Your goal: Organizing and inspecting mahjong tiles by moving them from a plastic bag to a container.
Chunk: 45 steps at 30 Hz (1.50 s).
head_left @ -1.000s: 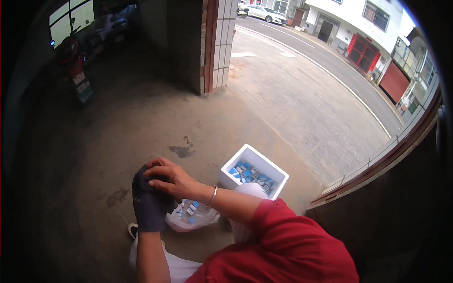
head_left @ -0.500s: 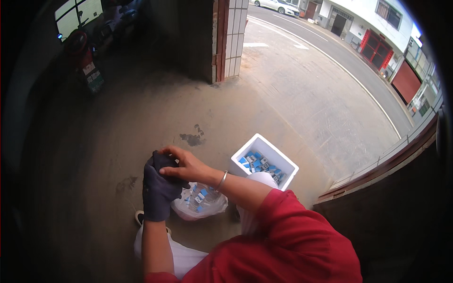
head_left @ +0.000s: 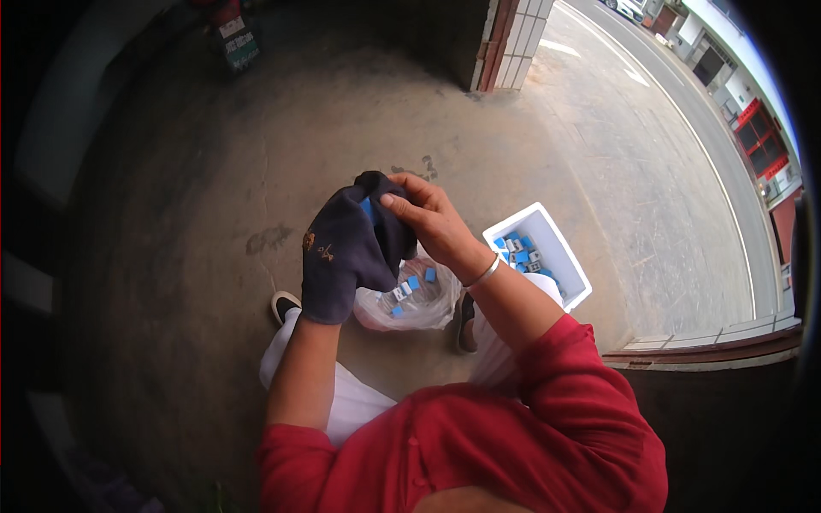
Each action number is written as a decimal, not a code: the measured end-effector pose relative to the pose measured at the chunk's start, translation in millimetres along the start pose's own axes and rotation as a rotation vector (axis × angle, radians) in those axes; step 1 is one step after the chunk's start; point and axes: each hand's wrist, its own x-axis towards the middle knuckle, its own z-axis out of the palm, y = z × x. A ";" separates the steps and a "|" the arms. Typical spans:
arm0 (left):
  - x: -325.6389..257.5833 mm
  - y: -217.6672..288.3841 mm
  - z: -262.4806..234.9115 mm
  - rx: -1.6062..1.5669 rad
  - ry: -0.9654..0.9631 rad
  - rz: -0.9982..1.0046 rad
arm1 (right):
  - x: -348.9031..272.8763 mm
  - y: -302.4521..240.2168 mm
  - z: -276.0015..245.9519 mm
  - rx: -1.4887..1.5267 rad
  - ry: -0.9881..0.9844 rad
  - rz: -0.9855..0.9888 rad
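**Grey concrete, a dark glove and small blue pieces**

Concrete floor (head_left: 214,256) fills most of what we see, grey and stained, running out to a sunlit road (head_left: 650,171) on the right past a tiled pillar (head_left: 513,43). Our red sleeves (head_left: 547,402) and white trousers (head_left: 359,402) take up the lower part, with one black-and-white shoe (head_left: 284,303) showing on the floor at the left.

Next in size, a white foam box (head_left: 560,256) sits on the floor to our right, holding small blue and white pieces. A clear plastic bag (head_left: 409,303) lies between our feet, just below our hands, with a few of the same blue pieces (head_left: 414,282) inside.

Our left hand (head_left: 346,252) wears a dark blue glove and is raised above the bag, fingers curled; a small blue piece (head_left: 368,208) shows near its fingertips. Our bare right hand (head_left: 432,218), with a thin bracelet (head_left: 483,274) at the wrist, pinches the glove's fingertips between thumb and fingers. We cannot tell whether the gloved hand itself grips the blue piece.
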 end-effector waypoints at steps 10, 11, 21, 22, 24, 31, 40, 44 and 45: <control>-1.1 -17.7 16.5 0.044 -0.250 -0.072 | -0.7 11.5 5.0 -0.069 -0.042 0.017; -5.4 -21.5 23.5 0.123 -0.116 -0.009 | 0.4 10.6 1.3 -0.004 -0.063 0.035; -14.5 -26.0 25.0 0.224 -0.060 0.154 | -3.8 5.1 5.5 -0.377 -0.118 -0.123; -12.8 -30.0 26.7 0.223 -0.060 0.153 | -3.6 4.8 4.0 -0.272 -0.122 -0.076; -9.3 -32.0 24.0 0.250 -0.259 0.122 | -3.7 2.7 2.0 -0.165 -0.128 -0.028; -14.4 -10.3 4.8 -0.110 -0.208 -0.059 | -7.9 -1.5 7.5 -0.013 -0.022 0.091; -18.2 -43.1 33.0 0.088 -0.023 0.183 | -6.9 10.9 9.8 -0.662 -0.137 -0.392; -25.2 -39.7 39.0 -0.419 -0.036 -0.168 | -9.0 12.3 11.7 -0.792 -0.049 -0.352; -27.6 -37.5 40.2 -0.846 0.007 -0.422 | -9.6 12.3 11.8 -0.767 -0.008 -0.296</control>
